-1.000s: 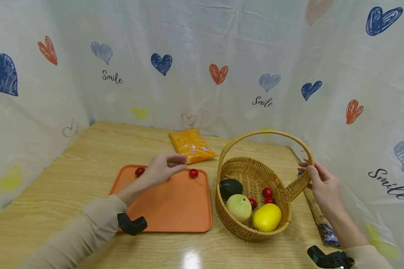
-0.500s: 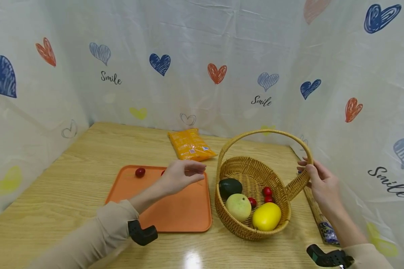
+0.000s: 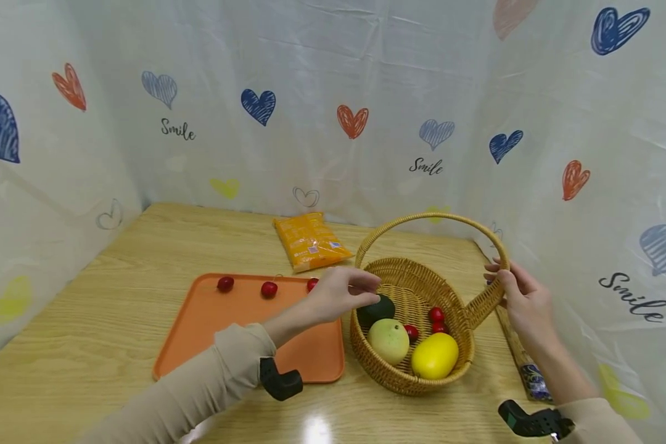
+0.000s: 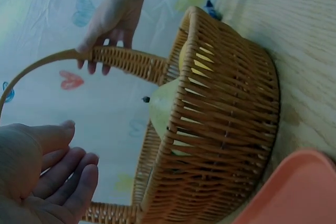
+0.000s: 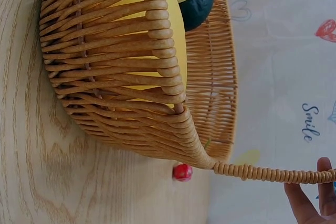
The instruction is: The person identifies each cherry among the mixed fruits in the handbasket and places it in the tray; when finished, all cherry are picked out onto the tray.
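My left hand hovers at the left rim of a wicker basket, fingers loosely bent, nothing visible in its grasp. With thumb and fingers, my right hand grips the right side of the basket's handle. Inside the basket lie a dark green avocado-like fruit, a pale green round fruit, a yellow lemon-like fruit and several red cherries. The left wrist view shows the left palm beside the handle. Three cherries sit along the far side of an orange tray.
An orange plastic packet lies behind the tray. Right of the basket, a long patterned object runs along the table edge. The right wrist view shows a red round fruit outside the basket. A heart-printed curtain surrounds the wooden table.
My left hand has moved right, from over the tray to the basket's left rim, uncovering the middle cherry. My right hand keeps its hold on the handle. The head view has shifted slightly.
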